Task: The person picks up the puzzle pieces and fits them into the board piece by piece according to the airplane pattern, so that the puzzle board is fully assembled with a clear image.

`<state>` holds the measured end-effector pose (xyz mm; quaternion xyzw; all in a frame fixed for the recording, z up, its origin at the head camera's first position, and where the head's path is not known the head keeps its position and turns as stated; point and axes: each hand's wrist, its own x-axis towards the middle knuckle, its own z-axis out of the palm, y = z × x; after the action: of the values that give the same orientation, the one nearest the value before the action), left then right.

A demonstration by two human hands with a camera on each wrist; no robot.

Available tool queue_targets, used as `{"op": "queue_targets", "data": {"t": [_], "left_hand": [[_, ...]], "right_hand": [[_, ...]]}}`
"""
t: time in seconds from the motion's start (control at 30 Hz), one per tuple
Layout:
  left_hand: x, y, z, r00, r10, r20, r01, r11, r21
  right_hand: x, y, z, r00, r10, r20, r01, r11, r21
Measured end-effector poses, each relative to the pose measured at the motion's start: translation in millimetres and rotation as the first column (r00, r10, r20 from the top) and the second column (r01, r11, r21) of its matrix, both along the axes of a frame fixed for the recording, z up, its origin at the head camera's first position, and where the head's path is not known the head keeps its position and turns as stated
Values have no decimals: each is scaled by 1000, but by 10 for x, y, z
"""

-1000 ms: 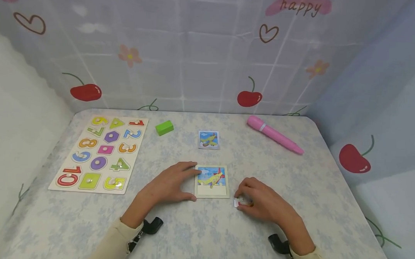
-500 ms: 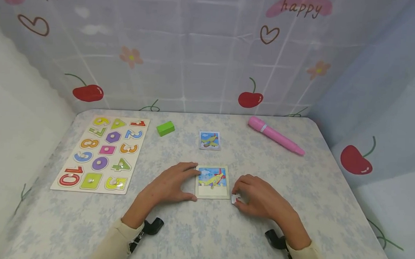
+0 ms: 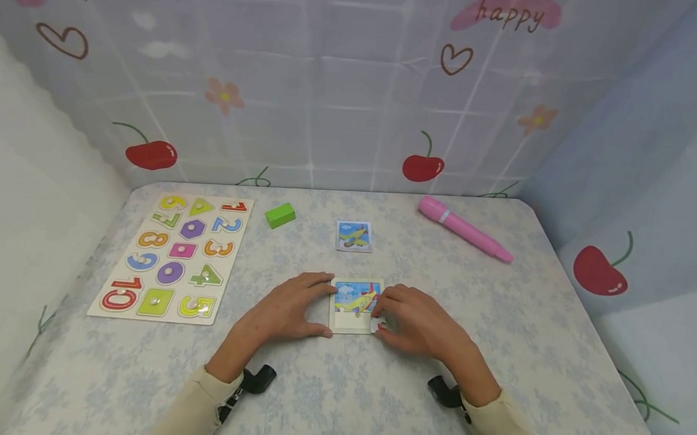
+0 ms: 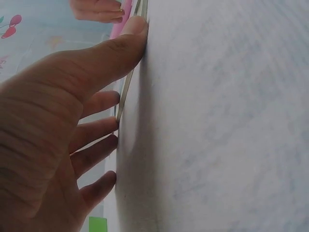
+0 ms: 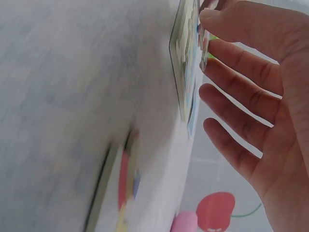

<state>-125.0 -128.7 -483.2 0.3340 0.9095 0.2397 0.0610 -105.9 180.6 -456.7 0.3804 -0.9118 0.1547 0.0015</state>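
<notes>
A small square puzzle board [image 3: 350,323] lies before me; its upper part shows a yellow plane on blue, its lower strip is bare. My left hand [image 3: 290,309] rests along the board's left edge, thumb near the front corner and fingers fairly straight. Over the board's right side, my right hand [image 3: 422,324] pinches a puzzle piece [image 5: 204,50] between thumb and fingertips. That piece is raised off the board in the right wrist view. The board's right edge is partly hidden by the hand in the head view.
Blurred flat pieces [image 5: 123,188] lie on the table in the right wrist view. Behind the board is a plane picture card [image 3: 354,236]. A green block [image 3: 280,216], a number-and-shape board [image 3: 171,258] and a pink pen-shaped stick [image 3: 466,229] lie around.
My right hand has moved left with the puzzle piece, from beside the board to above its right side. The left hand has stayed at the board's edge.
</notes>
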Motion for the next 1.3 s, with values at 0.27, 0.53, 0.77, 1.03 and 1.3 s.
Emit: {"op": "queue_targets", "data": {"t": [0.27, 0.53, 0.77, 1.03, 1.3], "left_hand": [[-6, -10, -7, 1000, -8, -16, 8, 1000, 21], [-12, -8, -15, 999, -15, -28, 16, 1000, 19], [-11, -13, -17, 1000, -10, -25, 10, 1000, 17], [-10, -19, -19, 1000, -10, -22, 11, 1000, 26], [-10, -24, -22, 1000, -12, -26, 12, 1000, 21]], "right_hand": [[-62, -196, -6, 1000, 24, 14, -24, 1000, -5], [-94, -346, -30, 999, 39, 15, -39, 999, -19], [-113, -433, -51, 999, 29, 26, -30, 999, 18], [-125, -516, -58, 998, 60, 14, -60, 998, 19], [-128, -576, -56, 998, 69, 4, -70, 997, 41]]}}
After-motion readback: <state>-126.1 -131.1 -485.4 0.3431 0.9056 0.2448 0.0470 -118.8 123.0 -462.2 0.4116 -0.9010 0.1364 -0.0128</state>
